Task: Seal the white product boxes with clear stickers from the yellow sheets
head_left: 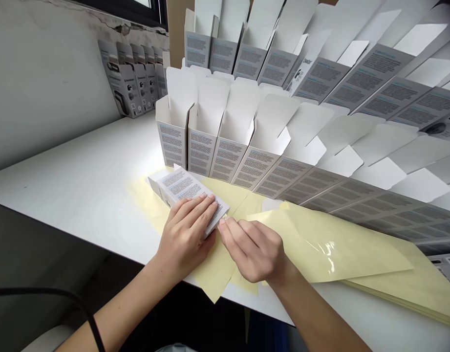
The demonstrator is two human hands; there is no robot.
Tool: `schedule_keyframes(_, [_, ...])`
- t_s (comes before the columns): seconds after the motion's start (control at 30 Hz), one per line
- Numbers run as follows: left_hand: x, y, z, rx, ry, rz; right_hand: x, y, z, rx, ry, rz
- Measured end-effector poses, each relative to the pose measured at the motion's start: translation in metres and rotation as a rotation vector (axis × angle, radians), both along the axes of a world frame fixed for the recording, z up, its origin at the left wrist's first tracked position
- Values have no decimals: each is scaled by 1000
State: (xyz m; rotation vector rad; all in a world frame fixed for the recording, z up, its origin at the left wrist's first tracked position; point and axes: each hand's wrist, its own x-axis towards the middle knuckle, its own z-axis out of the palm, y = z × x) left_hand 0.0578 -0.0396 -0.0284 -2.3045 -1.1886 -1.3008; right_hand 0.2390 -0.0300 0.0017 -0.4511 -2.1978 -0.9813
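Step in hand, as judged: closing the near end of one box (184, 186).

- The box lies flat on yellow sheets (338, 244) at the near edge of the surface (81, 186).
- Left hand (186, 230): grip open, palm and fingers spread flat on the box, pinning it.
- Right hand (254, 249): fingers curled, tips touching the box's end. Whether this grip pinches anything cannot be told.

The next move likely calls for steady downward pressure while the end is pressed flush.

Count:
- boxes under the hands: one
- rows of open boxes: two, a front row (203, 146) and a back row (225, 54), each overlapping too much to count
- packs against the wall (129, 93): about five
- yellow sheets: several, stacked
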Motion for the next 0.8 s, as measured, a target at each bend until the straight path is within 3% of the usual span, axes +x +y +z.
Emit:
schedule_keyframes(0.3, [0,1,-1,9,4,5,-2,3,-4,-110,-32,-42])
schedule_keyframes(0.67, [0,0,0,4,2,4,-5,-2,-7,-485,171,167])
schedule_keyframes(0.8, [-1,1,0,-1,11,4,-2,3,-5,-493,217,113])
